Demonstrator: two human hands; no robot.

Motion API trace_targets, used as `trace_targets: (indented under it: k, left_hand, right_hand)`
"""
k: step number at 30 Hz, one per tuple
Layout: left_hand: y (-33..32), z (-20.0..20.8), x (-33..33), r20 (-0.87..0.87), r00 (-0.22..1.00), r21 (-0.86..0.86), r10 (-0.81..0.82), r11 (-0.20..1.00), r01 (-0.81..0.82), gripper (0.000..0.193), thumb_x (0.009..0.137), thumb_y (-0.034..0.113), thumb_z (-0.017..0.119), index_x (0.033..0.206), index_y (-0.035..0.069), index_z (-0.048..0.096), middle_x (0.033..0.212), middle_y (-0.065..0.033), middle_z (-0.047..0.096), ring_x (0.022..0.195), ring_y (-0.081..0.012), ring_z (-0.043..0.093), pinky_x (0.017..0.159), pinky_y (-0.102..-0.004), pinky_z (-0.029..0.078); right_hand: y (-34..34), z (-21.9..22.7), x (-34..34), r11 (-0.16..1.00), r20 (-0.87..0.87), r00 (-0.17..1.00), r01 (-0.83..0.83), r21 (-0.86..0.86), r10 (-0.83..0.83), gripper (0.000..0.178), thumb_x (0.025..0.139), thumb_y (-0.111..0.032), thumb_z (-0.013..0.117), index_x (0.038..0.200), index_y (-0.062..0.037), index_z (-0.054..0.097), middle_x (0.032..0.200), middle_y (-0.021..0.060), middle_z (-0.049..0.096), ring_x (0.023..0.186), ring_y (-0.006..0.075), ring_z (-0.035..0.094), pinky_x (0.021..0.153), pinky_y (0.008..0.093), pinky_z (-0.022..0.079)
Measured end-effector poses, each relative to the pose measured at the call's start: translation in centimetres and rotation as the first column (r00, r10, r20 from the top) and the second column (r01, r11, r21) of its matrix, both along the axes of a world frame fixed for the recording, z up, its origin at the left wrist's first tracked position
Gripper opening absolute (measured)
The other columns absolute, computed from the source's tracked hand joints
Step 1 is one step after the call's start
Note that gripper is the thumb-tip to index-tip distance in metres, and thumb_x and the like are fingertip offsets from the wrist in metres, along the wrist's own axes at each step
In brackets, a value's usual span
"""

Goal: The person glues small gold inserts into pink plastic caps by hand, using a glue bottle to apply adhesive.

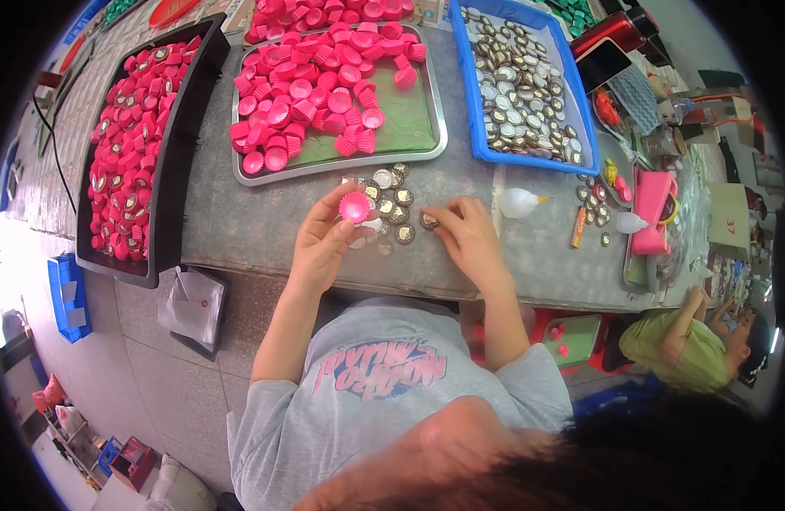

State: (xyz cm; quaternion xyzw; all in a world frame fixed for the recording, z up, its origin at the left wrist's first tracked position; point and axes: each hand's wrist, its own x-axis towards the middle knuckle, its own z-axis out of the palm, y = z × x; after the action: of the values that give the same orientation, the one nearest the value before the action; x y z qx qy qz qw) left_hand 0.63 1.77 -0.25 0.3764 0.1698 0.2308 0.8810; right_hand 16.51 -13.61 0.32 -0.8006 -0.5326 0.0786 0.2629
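My left hand [321, 243] pinches a bright pink fluted cup [355, 207] by its side, its open mouth turned up. Fingertips of my right hand [472, 240] close on a dark round cap-like disc [428, 221] at the table top. Between my hands lies a loose group of similar discs [387, 205], some with pale faces and some dark-rimmed with a gold-and-white centre. The left hand covers part of this group. Beyond it stands a metal tray [441, 128] with a green bottom, heaped with more pink cups [311, 89].
To the left, a long black bin [172, 162] holds pink cups with discs in them. A blue tray [533, 163] of many discs stands at the far right. Nearby are a white squeeze bulb [518, 203], an orange tube [578, 228] and a pink box [652, 213]. Another person [678, 349] sits at right.
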Motion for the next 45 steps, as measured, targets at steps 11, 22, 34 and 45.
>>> trace_targets:
  k: [11, 22, 34, 45]
  left_hand:
    - [0.0, -0.3, -0.3, 0.004, 1.0, -0.11, -0.006, 0.994, 0.007, 0.044, 0.079, 0.005, 0.053, 0.12, 0.004, 0.038, 0.118, -0.0122, 0.044, 0.098, -0.024, 0.052, 0.075, -0.0301, 0.047]
    - [-1.5, -0.7, 0.5, -0.017, 0.995, -0.089, -0.096, 0.992, 0.094, 0.037, 0.076, -0.001, 0.053, 0.111, 0.005, 0.048, 0.108, -0.0093, 0.053, 0.089, -0.0167, 0.055, 0.07, -0.0274, 0.046]
    - [-1.7, 0.2, 0.2, -0.11, 0.99, -0.125, -0.087, 0.989, 0.073, 0.032, 0.078, 0.001, 0.049, 0.11, 0.007, 0.052, 0.1, -0.0049, 0.056, 0.085, -0.0105, 0.054, 0.071, -0.0258, 0.045]
    - [-1.6, 0.0, 0.3, -0.063, 0.993, -0.108, -0.098, 0.99, 0.091, 0.031, 0.077, -0.002, 0.041, 0.107, 0.004, 0.049, 0.095, -0.0039, 0.055, 0.083, -0.0112, 0.054, 0.07, -0.0255, 0.045]
  right_hand:
    - [-0.3, -0.3, 0.0, 0.998, -0.065, 0.996, 0.067, 0.003, -0.067, 0.031, 0.062, -0.015, 0.067, 0.091, -0.0082, 0.057, 0.082, 0.0065, 0.048, 0.081, 0.0247, 0.045, 0.071, 0.0338, 0.037]
    - [2.4, 4.0, -2.1, 0.935, -0.15, 0.988, 0.032, 0.354, 0.023, 0.035, 0.053, -0.02, 0.073, 0.081, -0.0059, 0.058, 0.079, 0.0063, 0.051, 0.075, 0.0236, 0.047, 0.064, 0.0326, 0.038]
    - [3.8, 4.3, -3.1, 0.952, -0.037, 0.997, -0.06, 0.301, 0.075, 0.033, 0.059, -0.028, 0.068, 0.085, -0.01, 0.057, 0.081, 0.0044, 0.049, 0.077, 0.0231, 0.046, 0.069, 0.034, 0.036]
    - [4.1, 4.1, -3.1, 0.949, -0.027, 0.996, -0.074, 0.306, 0.086, 0.032, 0.06, -0.026, 0.068, 0.084, -0.0097, 0.056, 0.08, 0.0041, 0.049, 0.076, 0.0228, 0.046, 0.067, 0.0342, 0.035]
